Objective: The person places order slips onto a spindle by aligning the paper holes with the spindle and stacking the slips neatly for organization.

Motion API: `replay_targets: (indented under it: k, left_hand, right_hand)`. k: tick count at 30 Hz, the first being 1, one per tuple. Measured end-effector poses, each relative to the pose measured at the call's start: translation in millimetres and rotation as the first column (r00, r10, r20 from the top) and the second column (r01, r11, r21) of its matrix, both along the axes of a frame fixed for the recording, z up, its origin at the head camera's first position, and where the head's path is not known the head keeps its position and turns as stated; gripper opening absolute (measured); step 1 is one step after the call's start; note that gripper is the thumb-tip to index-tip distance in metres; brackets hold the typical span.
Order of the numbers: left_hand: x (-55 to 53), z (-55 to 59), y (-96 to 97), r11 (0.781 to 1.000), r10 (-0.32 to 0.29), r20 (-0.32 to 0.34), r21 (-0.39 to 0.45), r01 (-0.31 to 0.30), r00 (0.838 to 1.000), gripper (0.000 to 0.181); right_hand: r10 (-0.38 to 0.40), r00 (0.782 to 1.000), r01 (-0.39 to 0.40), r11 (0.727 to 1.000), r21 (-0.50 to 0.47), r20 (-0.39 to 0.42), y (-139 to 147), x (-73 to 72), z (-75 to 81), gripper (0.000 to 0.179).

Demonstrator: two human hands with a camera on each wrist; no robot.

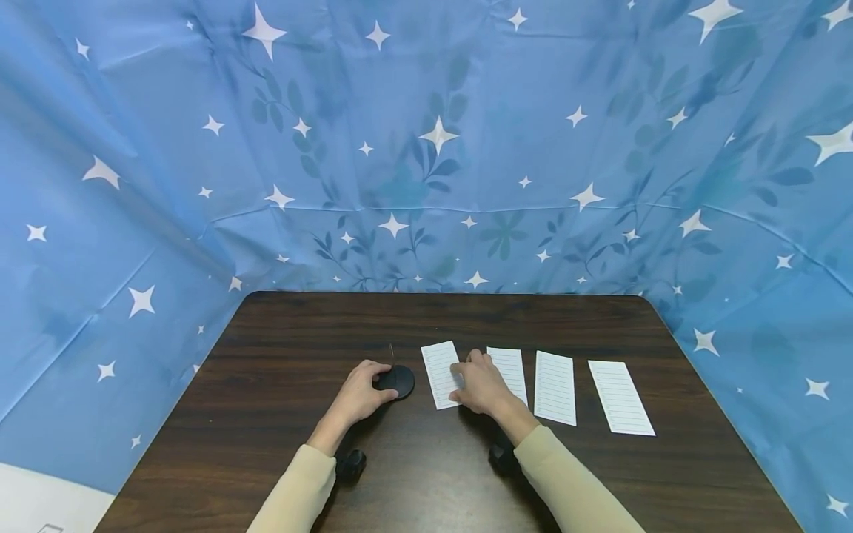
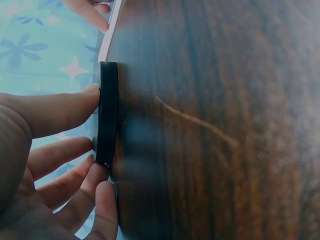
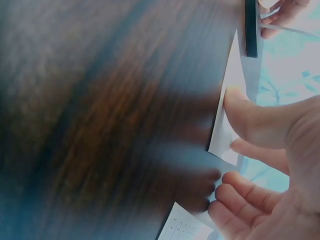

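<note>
A black round disc (image 1: 397, 382) with a thin pin standing up from it lies on the dark wooden table (image 1: 426, 318). My left hand (image 1: 370, 386) grips the disc's rim between thumb (image 2: 60, 112) and fingers (image 2: 95, 200). Right of the disc lies a white lined paper slip (image 1: 438, 370). My right hand (image 1: 461, 383) pinches that slip's right edge, with the thumb (image 3: 245, 112) on top and a finger behind the corner. In the right wrist view the slip (image 3: 229, 100) points toward the disc (image 3: 251, 27).
Three more lined slips lie in a row to the right, the nearest (image 1: 512, 369) partly under my right hand, then one (image 1: 555, 387) and another (image 1: 621, 397). A blue starred cloth (image 1: 426, 148) hangs behind and beside the table.
</note>
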State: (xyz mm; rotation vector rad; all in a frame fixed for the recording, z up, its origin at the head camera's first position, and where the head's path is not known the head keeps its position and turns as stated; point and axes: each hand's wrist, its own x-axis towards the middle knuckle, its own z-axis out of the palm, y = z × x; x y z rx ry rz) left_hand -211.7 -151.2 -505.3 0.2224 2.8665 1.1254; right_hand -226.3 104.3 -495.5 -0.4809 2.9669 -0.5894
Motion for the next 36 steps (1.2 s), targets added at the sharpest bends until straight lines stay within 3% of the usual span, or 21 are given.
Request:
replay_targets:
  k: [7, 15, 18, 24, 30, 36]
  left_hand:
    - [0.5, 1.4, 1.0, 1.000, -0.004, 0.013, 0.007, 0.004, 1.000, 0.050]
    - [-0.2, 1.4, 0.6, 1.000, -0.001, 0.025, 0.005, 0.001, 1.000, 0.051]
    - [-0.2, 0.9, 0.3, 1.000, 0.003, 0.027, 0.005, -0.003, 1.000, 0.051]
    - [0.0, 0.4, 0.4, 1.000, 0.001, 0.015, 0.001, -0.001, 1.000, 0.051]
    - [0.5, -0.1, 0.4, 1.000, -0.002, 0.019, 0.005, 0.002, 1.000, 0.051]
    - [0.6, -1.2, 0.0, 1.000, -0.002, 0.016, 0.008, 0.002, 1.000, 0.051]
  right_hand:
    - [0.009, 1.000, -0.010, 1.000, 0.023, 0.008, 0.7, 0.6, 0.3, 0.051]
    - [0.005, 0.999, -0.005, 1.000, 0.007, -0.047, -2.6, 1.6, -1.1, 0.033]
    - [0.003, 1.000, -0.004, 1.000, -0.019, -0.024, -4.4, 3.2, -0.3, 0.030]
    - [-0.003, 0.997, 0.014, 0.987, -0.162, 0.072, -4.6, 0.2, 0.5, 0.038]
    - [0.021, 0.991, 0.024, 0.946, -0.322, 0.135, -0.5, -4.3, -1.9, 0.052]
    - [0.007, 0.993, 0.037, 0.926, -0.377, 0.116, 2.4, -3.1, -2.5, 0.048]
